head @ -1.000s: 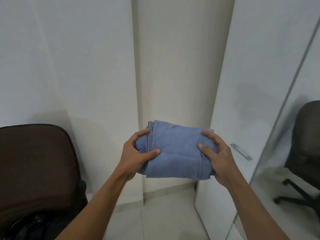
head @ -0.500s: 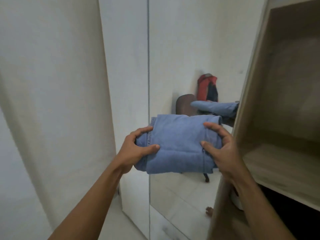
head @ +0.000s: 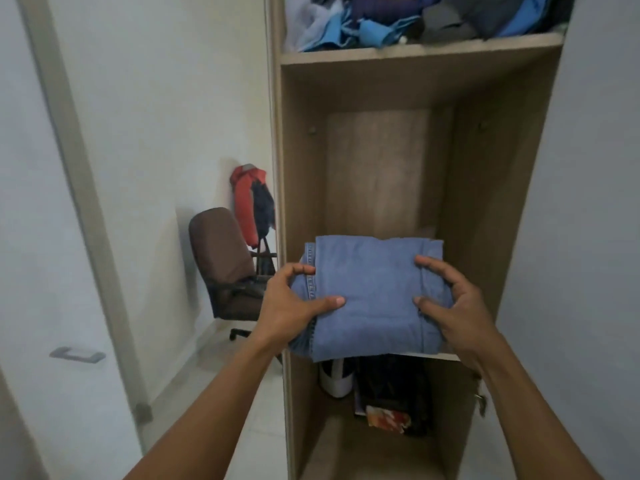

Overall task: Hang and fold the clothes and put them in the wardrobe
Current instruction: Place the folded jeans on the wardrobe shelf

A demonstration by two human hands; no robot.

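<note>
While the left hand (head: 287, 306) and right hand (head: 457, 306) grip opposite ends of folded blue jeans (head: 374, 296), the bundle sits before the open wardrobe's (head: 485, 202) middle compartment.

The wardrobe (head: 485, 202), earlier off to the right of the fingers (head: 433, 265) of the right hand (head: 457, 306), now stands open straight beyond them. The jeans (head: 374, 292), gripped between it and the left hand (head: 287, 303), have reached the shelf (head: 448, 357) edge just below the fingers.

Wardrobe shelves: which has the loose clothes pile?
The top shelf, with blue and grey clothes heaped on it. The folded jeans are level with the middle shelf; the bottom holds dark items.
</note>
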